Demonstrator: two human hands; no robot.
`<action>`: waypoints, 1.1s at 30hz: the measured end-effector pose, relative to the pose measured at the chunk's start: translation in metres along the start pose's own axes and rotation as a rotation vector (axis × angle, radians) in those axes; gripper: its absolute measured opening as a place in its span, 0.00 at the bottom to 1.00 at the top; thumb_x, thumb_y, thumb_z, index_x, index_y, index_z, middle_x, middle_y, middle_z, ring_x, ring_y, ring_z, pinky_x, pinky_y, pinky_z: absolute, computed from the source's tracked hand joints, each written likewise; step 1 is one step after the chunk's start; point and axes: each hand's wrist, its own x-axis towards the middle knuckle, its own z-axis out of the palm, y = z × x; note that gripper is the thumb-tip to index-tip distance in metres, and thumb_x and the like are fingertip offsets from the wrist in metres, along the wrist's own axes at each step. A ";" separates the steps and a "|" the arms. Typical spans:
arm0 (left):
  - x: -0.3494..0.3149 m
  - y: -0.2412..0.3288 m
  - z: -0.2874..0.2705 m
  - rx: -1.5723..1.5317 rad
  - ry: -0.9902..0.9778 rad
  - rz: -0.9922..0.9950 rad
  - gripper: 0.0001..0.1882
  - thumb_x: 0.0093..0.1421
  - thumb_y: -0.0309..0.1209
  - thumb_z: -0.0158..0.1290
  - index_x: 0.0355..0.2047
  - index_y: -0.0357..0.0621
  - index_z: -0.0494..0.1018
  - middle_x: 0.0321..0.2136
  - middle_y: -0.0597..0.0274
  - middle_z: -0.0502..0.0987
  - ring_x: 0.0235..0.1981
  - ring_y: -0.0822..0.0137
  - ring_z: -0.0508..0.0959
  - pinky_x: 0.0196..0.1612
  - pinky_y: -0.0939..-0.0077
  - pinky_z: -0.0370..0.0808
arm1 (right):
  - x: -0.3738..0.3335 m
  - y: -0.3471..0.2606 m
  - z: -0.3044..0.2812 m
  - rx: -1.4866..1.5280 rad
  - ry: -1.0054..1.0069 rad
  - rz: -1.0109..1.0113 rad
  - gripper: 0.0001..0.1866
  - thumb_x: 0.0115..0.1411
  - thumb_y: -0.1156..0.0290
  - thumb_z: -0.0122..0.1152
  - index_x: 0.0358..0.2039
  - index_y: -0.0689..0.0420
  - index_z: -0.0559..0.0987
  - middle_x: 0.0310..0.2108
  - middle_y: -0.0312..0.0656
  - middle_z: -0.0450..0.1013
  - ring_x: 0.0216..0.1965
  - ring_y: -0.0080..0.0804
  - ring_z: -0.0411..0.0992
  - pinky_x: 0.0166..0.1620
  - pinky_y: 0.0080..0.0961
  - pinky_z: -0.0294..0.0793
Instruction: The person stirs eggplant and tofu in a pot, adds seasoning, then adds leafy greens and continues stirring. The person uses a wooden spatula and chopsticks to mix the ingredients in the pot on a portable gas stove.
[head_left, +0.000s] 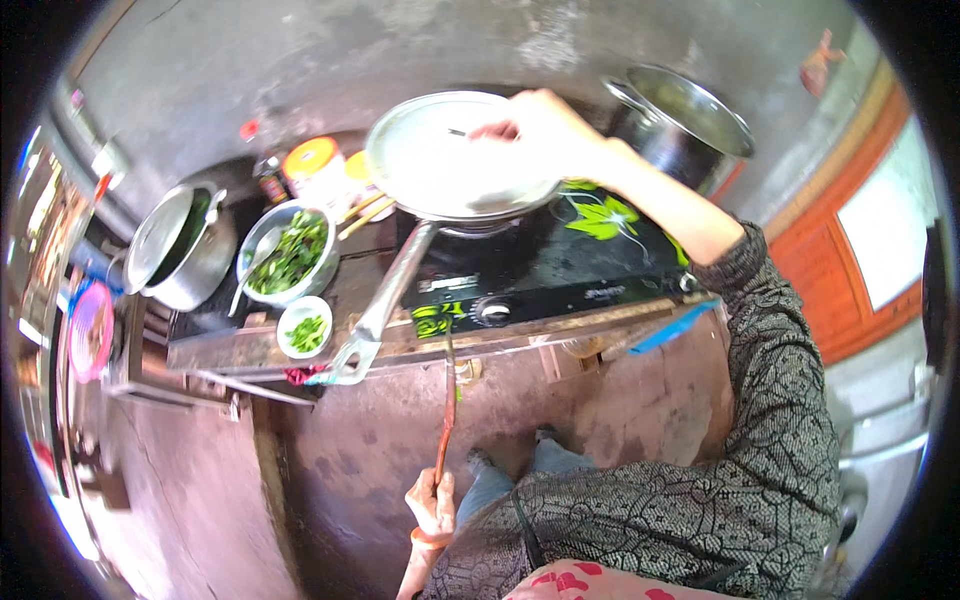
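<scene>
Cooking seems to be in hand here, and from my distant post I judge the step to be uncovering or covering a pan. A broad, round, pale lid (425,165), bleached by glare, lies on or just above a silvery, long-handled metal pan (388,290) on a glossy black stove with green leaf pictures (530,258); I cannot tell whether it sits flush. My right hand (540,122) reaches over the lid, fingers drawn together at its small dark knob (457,132), though blur and brightness hide whether they grip it. My left hand (432,503) is curled closed around a long, slim utensil with a reddish-brown handle (445,440), held low in front of the wooden-edged bench (230,355); I cannot make out its head. Left of the pan stand a round metal bowl (328,272) of dark leafy greens (298,245) and a small white bowl (305,353) of chopped greens (307,333). If I am uncovering, my next move calls for a sure pinch and a level lift, bringing the utensil up without knocking the pan's jutting handle.
</scene>
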 end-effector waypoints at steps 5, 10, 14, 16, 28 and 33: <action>0.061 0.053 0.059 -0.532 -0.254 -0.014 0.13 0.69 0.32 0.47 0.29 0.37 0.71 0.16 0.69 0.67 0.16 0.79 0.63 0.19 0.80 0.58 | -0.125 -0.053 0.042 0.485 -0.573 -0.111 0.30 0.58 0.51 0.67 0.54 0.57 0.78 0.38 0.46 0.82 0.37 0.34 0.79 0.44 0.32 0.78; 0.121 0.118 0.143 -0.596 -0.606 0.168 0.16 0.70 0.42 0.48 0.40 0.38 0.66 0.18 0.66 0.67 0.12 0.74 0.65 0.14 0.77 0.62 | -0.178 -0.049 0.051 0.703 -0.281 -0.001 0.23 0.61 0.53 0.63 0.37 0.65 0.78 0.30 0.49 0.77 0.28 0.36 0.73 0.33 0.38 0.71; 0.139 0.178 0.201 -0.268 -0.712 0.244 0.21 0.72 0.43 0.45 0.47 0.33 0.71 0.32 0.56 0.77 0.28 0.69 0.78 0.33 0.76 0.75 | -0.212 -0.003 0.004 0.755 -0.080 0.113 0.14 0.68 0.64 0.54 0.39 0.64 0.78 0.30 0.45 0.77 0.29 0.30 0.74 0.36 0.33 0.74; 0.164 0.202 0.232 -0.167 -0.751 0.524 0.18 0.73 0.37 0.43 0.50 0.32 0.72 0.35 0.54 0.79 0.33 0.68 0.79 0.40 0.73 0.76 | -0.226 0.030 -0.037 0.881 0.018 0.062 0.12 0.70 0.66 0.51 0.40 0.62 0.78 0.30 0.41 0.77 0.30 0.27 0.75 0.35 0.29 0.76; 0.308 0.311 0.341 -0.624 -0.115 0.071 0.24 0.70 0.39 0.50 0.56 0.32 0.70 0.46 0.52 0.78 0.45 0.64 0.80 0.53 0.68 0.77 | -0.301 0.248 -0.352 -0.715 0.293 0.413 0.17 0.65 0.55 0.55 0.40 0.55 0.83 0.23 0.42 0.72 0.29 0.40 0.73 0.32 0.35 0.71; 0.356 0.326 0.369 -0.642 -0.022 0.051 0.22 0.68 0.37 0.54 0.56 0.34 0.71 0.49 0.52 0.79 0.45 0.67 0.81 0.51 0.72 0.76 | -0.257 0.279 -0.358 -1.090 0.076 0.231 0.15 0.55 0.59 0.64 0.21 0.58 0.83 0.20 0.52 0.77 0.24 0.51 0.78 0.30 0.44 0.75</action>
